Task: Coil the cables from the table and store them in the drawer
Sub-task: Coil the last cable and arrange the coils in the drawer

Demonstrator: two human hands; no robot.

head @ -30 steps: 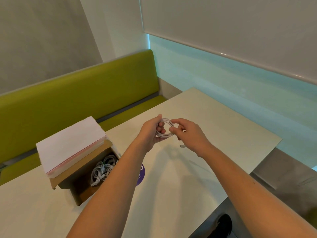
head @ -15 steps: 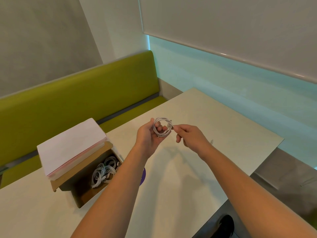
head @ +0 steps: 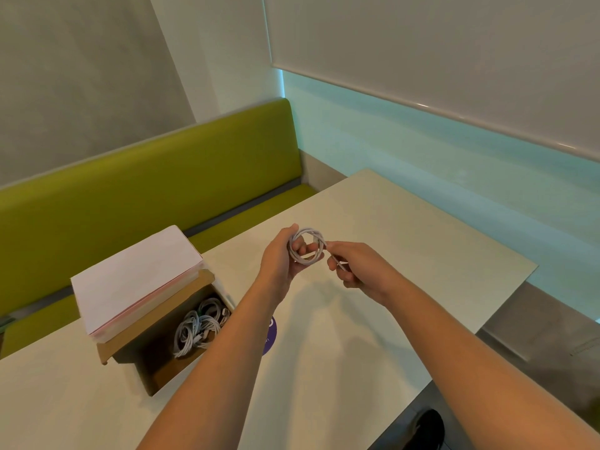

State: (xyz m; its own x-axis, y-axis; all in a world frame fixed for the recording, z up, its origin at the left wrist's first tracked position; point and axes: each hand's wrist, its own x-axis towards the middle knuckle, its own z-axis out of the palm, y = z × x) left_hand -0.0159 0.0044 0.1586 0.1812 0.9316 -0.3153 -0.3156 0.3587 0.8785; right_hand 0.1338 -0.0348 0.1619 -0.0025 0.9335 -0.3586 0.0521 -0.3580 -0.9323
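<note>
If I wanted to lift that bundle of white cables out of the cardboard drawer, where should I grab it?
Probably from straight above, through the drawer's open top. The coiled cables lie as stacked loops against the far inner corner, so hooking fingers through the loops on their near side, away from the wall, looks easiest. The white box overhangs the back, so reach in from the front.

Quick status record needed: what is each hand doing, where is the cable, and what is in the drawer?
left hand: holds the coiled white cable above the table
right hand: pinches the cable's loose end beside the coil
brown cardboard drawer: open, left of the arms, several coiled white cables inside
pale tabletop: no loose cable visible
task state: held coil not yet in the drawer
</note>
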